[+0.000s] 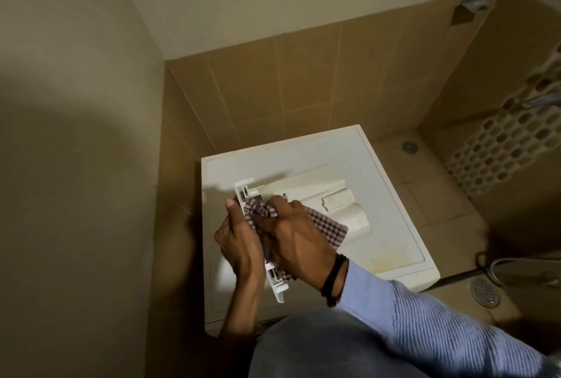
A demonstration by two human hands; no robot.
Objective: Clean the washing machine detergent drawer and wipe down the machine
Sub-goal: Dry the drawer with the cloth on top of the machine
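Note:
A white detergent drawer (331, 198) lies upside down on top of the white washing machine (379, 171), its front panel toward the left. My left hand (239, 244) grips the drawer's front panel from the left side. My right hand (300, 244) presses a purple-and-white checked cloth (329, 227) against the drawer near the panel. The cloth is bunched under my fingers and spreads to the right over the drawer's underside. Part of the panel is hidden by both hands.
The machine stands in a tiled corner, with a wall close on the left. To the right lie a tiled floor with a round drain (484, 292), a hose (510, 262) and a patterned mosaic strip (510, 141). A yellowish stain (391, 259) marks the machine's top.

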